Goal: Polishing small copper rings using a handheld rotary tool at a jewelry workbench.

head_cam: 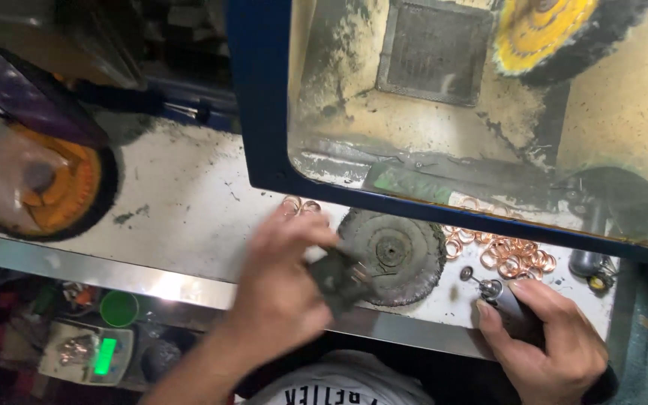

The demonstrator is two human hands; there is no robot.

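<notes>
Currently, the left hand [279, 289], blurred, closes its grip on a small dark piece [337, 276] at 9 o'clock of the worn buffing wheel [391, 255] on the counter [189, 217]. The right hand [553, 337] grips a dark rotary tool [508, 304] shut, at 6 o'clock of the copper rings [508, 255]. Judged step: hand finishing; next, bring tool tip to piece.

- Rings [515, 255] beside the right hand [556, 345]: shiny copper-coloured metal.
- Wheel [391, 255] by the left hand [286, 289]: matt, fuzzy grey cloth.
- Tabletop [181, 210]: dull, grimy white, with a glossy metal edge.
</notes>
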